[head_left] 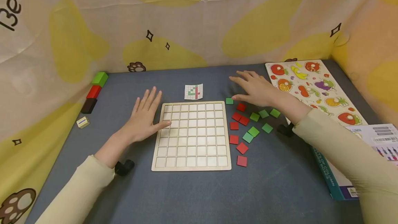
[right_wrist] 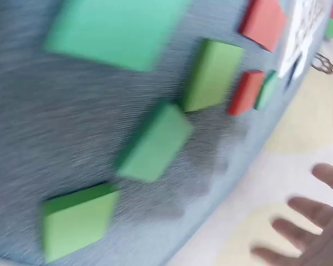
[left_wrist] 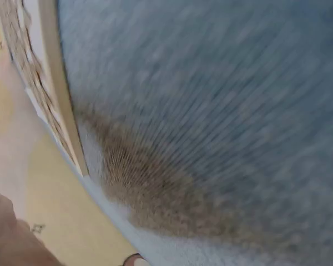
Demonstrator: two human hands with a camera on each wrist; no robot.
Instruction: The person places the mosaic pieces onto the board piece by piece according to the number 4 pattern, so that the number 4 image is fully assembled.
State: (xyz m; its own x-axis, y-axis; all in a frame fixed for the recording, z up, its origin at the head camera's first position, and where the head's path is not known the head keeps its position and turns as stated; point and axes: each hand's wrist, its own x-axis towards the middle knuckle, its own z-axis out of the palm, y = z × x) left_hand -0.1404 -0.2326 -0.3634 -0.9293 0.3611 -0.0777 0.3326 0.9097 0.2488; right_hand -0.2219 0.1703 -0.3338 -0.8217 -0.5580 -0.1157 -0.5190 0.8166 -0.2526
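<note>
A wooden grid board (head_left: pixel 191 168) with pale, bare square cells lies mid-table. My left hand (head_left: pixel 144 117) is spread out with straight fingers, its thumb overlapping the board's left edge in the head view; part of this hand (left_wrist: pixel 14 238) also shows in the left wrist view. Over the far right side, my right hand (head_left: pixel 256 87) is spread and holds nothing. Below it, several red square tiles (head_left: pixel 242 148) and green square tiles (head_left: pixel 267 128) are scattered beside the board. Behind the board is a small pattern card (head_left: pixel 193 92) with green and red squares.
Along the left table edge stand a green block (head_left: pixel 99 78), a red block (head_left: pixel 94 92), a black block (head_left: pixel 89 105) and a small cream block (head_left: pixel 83 122). A fruit picture board (head_left: pixel 311 84) and a printed box (head_left: pixel 329 175) occupy the right side. Patterned cloth (head_left: pixel 192 20) hangs behind.
</note>
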